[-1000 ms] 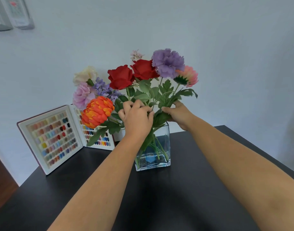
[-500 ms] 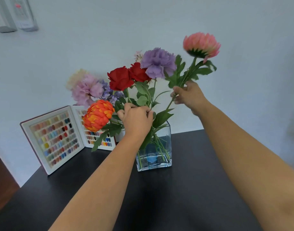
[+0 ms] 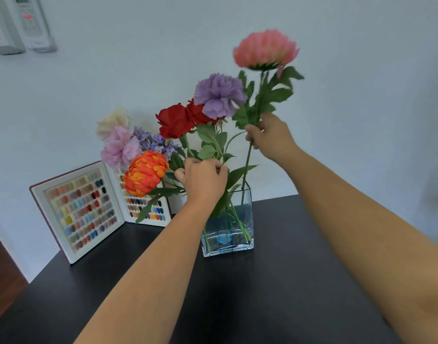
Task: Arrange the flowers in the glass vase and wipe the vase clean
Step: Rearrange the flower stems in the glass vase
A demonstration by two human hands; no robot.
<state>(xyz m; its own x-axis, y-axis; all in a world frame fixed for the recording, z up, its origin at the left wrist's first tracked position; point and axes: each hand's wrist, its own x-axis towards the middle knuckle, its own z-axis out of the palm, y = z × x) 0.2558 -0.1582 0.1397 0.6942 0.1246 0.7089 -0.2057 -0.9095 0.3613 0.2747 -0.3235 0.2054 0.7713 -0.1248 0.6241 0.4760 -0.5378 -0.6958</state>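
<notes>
Right hand grips the pink flower, now lifted higher.
Beside it, left hand clasps remaining stems above the vase; repositioning likely follows.

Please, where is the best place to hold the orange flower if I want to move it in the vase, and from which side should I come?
Probably its green stem, just behind the orange flower, coming from the left. The bloom leans out left of the vase, so that stretch is bare and reachable, while the left hand already holds the bunched stems at the rim. Pinch the stem, not the petals.
</notes>
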